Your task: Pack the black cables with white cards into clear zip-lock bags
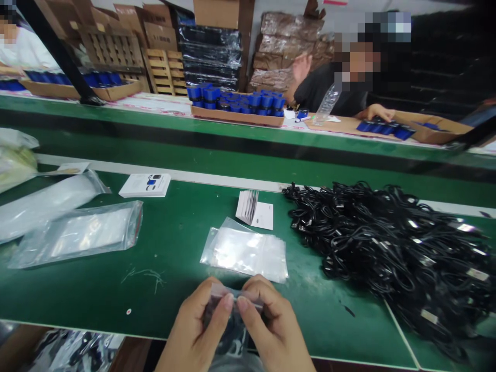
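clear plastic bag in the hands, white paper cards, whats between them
Head view: a flat pile of clear plastic bags on the green workbench.

Two hands (pixel 194 325) (pixel 277 325), one cable heap (pixel 383 248)

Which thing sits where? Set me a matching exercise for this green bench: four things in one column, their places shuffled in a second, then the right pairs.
Things
1. Heap of black coiled cables
2. Small stack of white printed cards
3. Clear plastic bag
4. Shallow cardboard tray of blue-capped items

Places
A. Pinched between left hand and right hand
B. On the far white-topped bench
C. Right side of the green bench
D. Just behind a flat clear bag

Pairs: 1-C, 2-D, 3-A, 4-B
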{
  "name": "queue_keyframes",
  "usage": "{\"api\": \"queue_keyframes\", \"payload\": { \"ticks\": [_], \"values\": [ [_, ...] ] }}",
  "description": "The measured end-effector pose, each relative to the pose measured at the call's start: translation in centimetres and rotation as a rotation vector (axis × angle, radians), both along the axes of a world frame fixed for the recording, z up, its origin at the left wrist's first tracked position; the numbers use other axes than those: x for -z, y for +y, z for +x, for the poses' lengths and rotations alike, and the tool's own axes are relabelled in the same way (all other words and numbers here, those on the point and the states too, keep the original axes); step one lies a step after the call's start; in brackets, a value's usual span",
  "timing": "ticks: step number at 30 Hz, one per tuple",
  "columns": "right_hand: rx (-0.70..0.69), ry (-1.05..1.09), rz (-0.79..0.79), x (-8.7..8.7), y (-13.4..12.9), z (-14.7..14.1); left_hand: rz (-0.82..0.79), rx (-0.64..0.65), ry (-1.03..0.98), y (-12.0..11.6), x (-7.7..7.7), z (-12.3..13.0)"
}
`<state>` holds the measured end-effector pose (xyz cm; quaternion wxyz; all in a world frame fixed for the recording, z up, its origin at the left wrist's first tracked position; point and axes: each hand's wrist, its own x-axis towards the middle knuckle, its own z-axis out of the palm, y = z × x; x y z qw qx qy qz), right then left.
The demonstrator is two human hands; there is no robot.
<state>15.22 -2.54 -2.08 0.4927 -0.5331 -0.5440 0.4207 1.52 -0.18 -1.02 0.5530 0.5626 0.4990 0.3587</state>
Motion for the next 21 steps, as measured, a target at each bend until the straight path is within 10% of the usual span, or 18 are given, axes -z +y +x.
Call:
{"api": "queue_keyframes", "payload": {
  "ticks": [16,21],
  "values": [
    [-0.017,-0.080,-0.029,-0.5,-0.5,0.7,0.002,0.150,0.076,0.5,0.2,-1.3],
    [-0.073,-0.133,0.147,-0.5,-0.5,0.0,0.092,0.010,0.117,0.6,1.2,-2.8]
  ]
}}
